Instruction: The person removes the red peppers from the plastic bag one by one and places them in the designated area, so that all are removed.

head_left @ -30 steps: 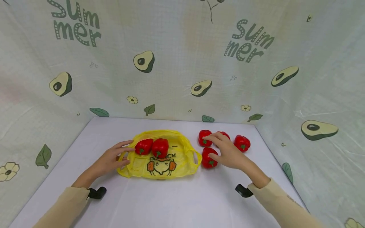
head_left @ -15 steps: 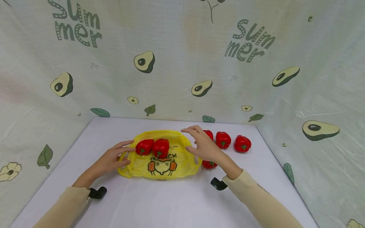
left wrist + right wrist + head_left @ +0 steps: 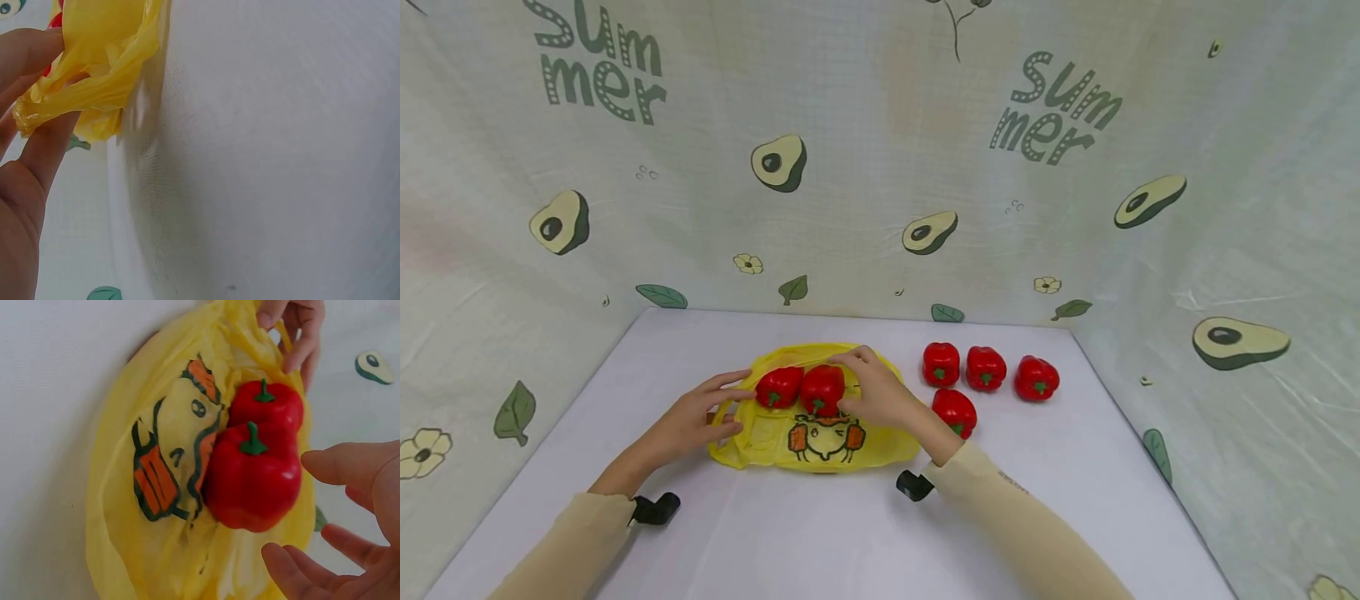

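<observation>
A yellow plastic bag with a cartoon print is spread out in the head view. Two glossy red bell peppers lie side by side within it: a left one and a right one, green stems toward me. My left hand holds the bag's left handle; in the left wrist view the thumb passes through the yellow loop. My right hand reaches over the bag, fingers spread beside the right pepper. In the right wrist view a gap shows between the fingertips and this pepper.
Right of the bag, on the white tabletop, more red peppers stand: three in a back row, with a left, a middle and a right one, plus a nearer one. Behind hangs an avocado-print cloth.
My right hand has moved left, from over the loose peppers to beside the right pepper on the bag, carrying nothing. The nearer loose pepper has shifted slightly. My left hand stays put.
</observation>
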A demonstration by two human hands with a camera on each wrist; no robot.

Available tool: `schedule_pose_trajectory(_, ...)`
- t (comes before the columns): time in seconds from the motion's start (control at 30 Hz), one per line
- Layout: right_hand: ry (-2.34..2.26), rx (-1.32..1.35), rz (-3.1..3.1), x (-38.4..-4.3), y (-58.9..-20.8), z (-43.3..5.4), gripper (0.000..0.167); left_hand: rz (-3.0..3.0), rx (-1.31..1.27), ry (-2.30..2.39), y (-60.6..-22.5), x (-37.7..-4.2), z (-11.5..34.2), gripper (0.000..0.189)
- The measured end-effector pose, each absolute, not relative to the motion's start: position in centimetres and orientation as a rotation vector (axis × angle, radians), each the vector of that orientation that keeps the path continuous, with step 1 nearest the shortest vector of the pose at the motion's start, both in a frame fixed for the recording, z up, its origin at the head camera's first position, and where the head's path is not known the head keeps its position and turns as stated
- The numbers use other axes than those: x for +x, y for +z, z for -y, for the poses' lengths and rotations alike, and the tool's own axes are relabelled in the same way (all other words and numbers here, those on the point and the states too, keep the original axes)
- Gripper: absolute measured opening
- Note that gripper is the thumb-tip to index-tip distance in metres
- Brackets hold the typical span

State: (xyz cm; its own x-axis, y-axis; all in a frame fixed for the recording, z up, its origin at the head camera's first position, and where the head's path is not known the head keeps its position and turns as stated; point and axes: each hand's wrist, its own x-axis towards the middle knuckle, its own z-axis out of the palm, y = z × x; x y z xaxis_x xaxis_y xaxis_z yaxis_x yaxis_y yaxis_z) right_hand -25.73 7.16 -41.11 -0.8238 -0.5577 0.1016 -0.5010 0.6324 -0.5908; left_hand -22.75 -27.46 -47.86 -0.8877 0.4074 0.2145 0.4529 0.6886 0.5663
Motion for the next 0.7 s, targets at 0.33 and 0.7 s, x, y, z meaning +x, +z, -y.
schedule_pose_trajectory(0.33,-0.868,-0.807,-2.812,-26.4,-42.9,-4.5,0.063,2.807,-0.727,-1.008,-48.1,-22.9,27.6,0.05)
schedule_pose_trajectory(0.7,-0.832,-0.746,-2.877,-26.8,-43.7,-3.3,0.062,2.81,-0.738,-0.972,-47.9,-22.8,27.5,0.049)
